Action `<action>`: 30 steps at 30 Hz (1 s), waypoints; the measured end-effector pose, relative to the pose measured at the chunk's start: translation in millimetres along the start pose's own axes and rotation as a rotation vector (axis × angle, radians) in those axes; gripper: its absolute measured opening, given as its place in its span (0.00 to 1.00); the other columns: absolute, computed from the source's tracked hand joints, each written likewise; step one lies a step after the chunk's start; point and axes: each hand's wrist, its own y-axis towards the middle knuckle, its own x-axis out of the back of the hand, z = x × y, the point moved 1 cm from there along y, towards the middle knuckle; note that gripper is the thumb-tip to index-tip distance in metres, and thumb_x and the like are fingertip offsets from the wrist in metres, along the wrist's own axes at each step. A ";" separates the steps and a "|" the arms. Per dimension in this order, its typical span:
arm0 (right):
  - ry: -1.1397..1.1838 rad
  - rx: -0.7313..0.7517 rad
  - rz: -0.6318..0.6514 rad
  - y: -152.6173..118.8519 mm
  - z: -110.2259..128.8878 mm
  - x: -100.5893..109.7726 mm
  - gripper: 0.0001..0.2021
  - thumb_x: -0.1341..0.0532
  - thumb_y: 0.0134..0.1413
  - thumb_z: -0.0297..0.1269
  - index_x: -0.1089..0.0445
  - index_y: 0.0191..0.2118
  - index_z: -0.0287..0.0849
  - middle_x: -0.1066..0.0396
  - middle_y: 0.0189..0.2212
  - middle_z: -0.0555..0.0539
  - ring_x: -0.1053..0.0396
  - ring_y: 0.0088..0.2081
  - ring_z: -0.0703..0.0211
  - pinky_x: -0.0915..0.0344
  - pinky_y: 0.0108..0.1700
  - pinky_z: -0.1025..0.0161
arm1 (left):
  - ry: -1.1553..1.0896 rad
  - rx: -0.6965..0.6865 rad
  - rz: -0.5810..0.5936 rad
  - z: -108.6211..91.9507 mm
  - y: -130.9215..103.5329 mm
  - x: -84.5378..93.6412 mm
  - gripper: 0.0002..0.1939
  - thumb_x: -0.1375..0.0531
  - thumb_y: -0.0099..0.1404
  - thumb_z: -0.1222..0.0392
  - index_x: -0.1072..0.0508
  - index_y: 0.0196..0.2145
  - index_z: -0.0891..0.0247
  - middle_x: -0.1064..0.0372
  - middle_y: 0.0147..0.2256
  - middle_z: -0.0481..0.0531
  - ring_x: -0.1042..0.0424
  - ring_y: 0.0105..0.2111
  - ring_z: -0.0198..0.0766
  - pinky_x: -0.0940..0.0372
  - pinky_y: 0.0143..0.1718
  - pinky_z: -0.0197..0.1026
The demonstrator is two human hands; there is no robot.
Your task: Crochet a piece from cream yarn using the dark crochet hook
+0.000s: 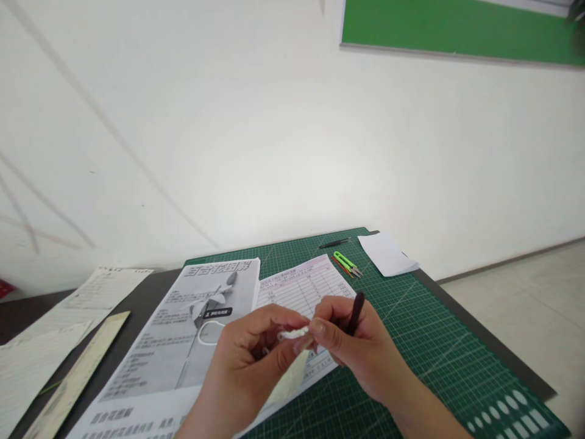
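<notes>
Bare left hand and bare right hand meet on small white yarn strip, bottom centre of frame.

Left: thumb and index nearly together, pinching the strip; other fingers curled under, partly hidden. Right: fingers folded in around a dark, rounded handle that sticks up past the knuckles; thumb and index tips come together at the strip's right end. Far end of the handled tool is hidden, can't tell what it is. Strip is off the surface, between the two sets of fingertips.

Pale cream piece of material below the hands, blurred, partly covered. White curved strand just left of the left hand, over a printed white sheet with grey flower picture, lower left of centre. Ruled white form with pinkish header behind the hands, lying on the green gridded cutting mat.

Right of centre on the mat: bright green thread snips with metal blades, thin orange-red strip beside them, slim black tool above. Plain white paper at the mat's right edge.

Lower left: long cream-coloured ruler, loose written sheets, black tabletop. White wall fills the upper frame; green board upper right.
</notes>
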 end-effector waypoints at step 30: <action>0.008 0.305 -0.399 -16.6 3.3 -5.2 0.05 0.30 0.47 0.37 0.25 0.27 0.46 0.26 0.20 0.51 0.30 0.23 0.63 0.37 0.26 0.66 | -0.400 0.265 0.155 3.0 0.7 -0.1 0.12 0.34 0.57 0.55 0.33 0.31 0.63 0.24 0.23 0.50 0.50 0.15 0.23 0.61 0.17 0.31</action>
